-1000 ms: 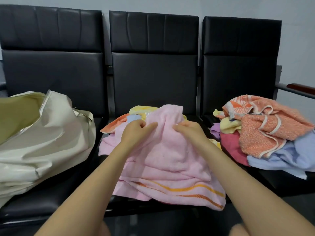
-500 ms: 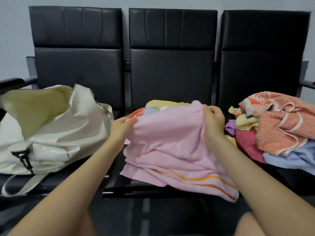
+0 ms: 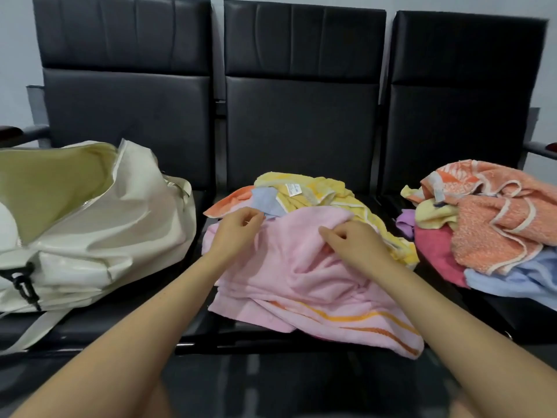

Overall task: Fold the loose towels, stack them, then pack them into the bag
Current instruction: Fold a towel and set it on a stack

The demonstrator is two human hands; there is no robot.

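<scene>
Pink terry cloth fills the middle of the scene: a pink towel [image 3: 304, 276] with orange stripes along its near hem lies rumpled on the centre seat of a row of black padded chairs [image 3: 304, 122], its striped edge hanging just over the seat's front. Both hands rest on its far edge. The left hand [image 3: 238, 227] has its fingers curled, pinching the cloth at the towel's far left corner, and the right hand [image 3: 352, 239] pinches a fold near the top middle, fingers bent onto the fabric. Behind the pink towel, touching it, lies a yellow towel [image 3: 313, 191] with a small white label, and beside that a corner of a light blue cloth [image 3: 266, 202] over an orange one [image 3: 229, 203]. On the left seat sits a cream bag [image 3: 114, 236], unzipped and gaping, its pale green lining showing, with a black buckle on its near side. On the right seat, apart from the pink towel, a loose heap of towels [image 3: 494, 230] is piled up: orange ones with white trim on top, a dark pink one and a light blue one beneath, and bits of yellow and purple at the left edge.
</scene>
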